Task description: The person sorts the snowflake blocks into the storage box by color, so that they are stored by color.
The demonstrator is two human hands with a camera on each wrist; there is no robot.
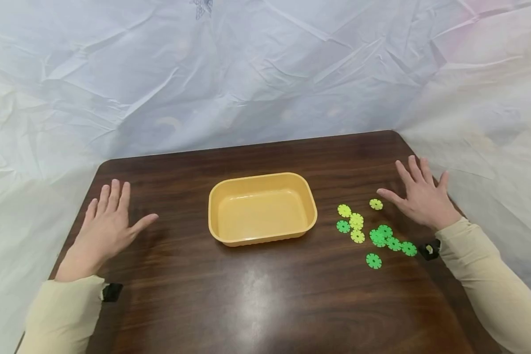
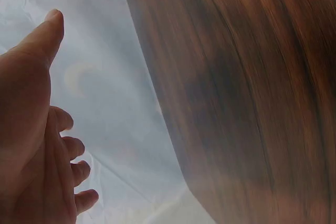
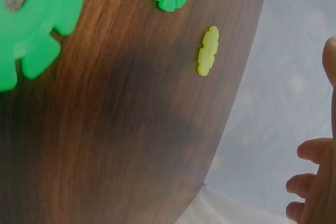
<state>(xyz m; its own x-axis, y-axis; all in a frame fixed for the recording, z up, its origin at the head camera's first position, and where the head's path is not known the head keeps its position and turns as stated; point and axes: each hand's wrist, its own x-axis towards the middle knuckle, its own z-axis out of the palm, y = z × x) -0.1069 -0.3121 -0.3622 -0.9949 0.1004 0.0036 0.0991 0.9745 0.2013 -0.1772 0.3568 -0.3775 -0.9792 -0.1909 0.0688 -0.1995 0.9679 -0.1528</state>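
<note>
My left hand point(image 1: 104, 228) is spread over the left side of the table, fingers straight, thumb out, holding nothing. On the right side my right hand point(image 1: 425, 196) is spread too, with nothing in it. Nearest to it is a single yellow notched disc point(image 1: 375, 204), just off the thumb tip. Below and left of that hand lie several green notched discs point(image 1: 394, 244), some overlapping, and a small group of yellow ones point(image 1: 356, 221). A large green disc point(image 3: 37, 19) fills the corner of the right wrist view. Only bare tabletop and cloth show beyond the hand in the left wrist view.
A yellow rectangular tub point(image 1: 262, 211) with nothing in it stands mid-table, between the hands. The dark wooden table point(image 1: 181, 295) has rounded far corners. Pale wrinkled cloth point(image 1: 256, 73) hangs behind and along both sides. A black strap piece point(image 1: 112, 292) sits at the left cuff.
</note>
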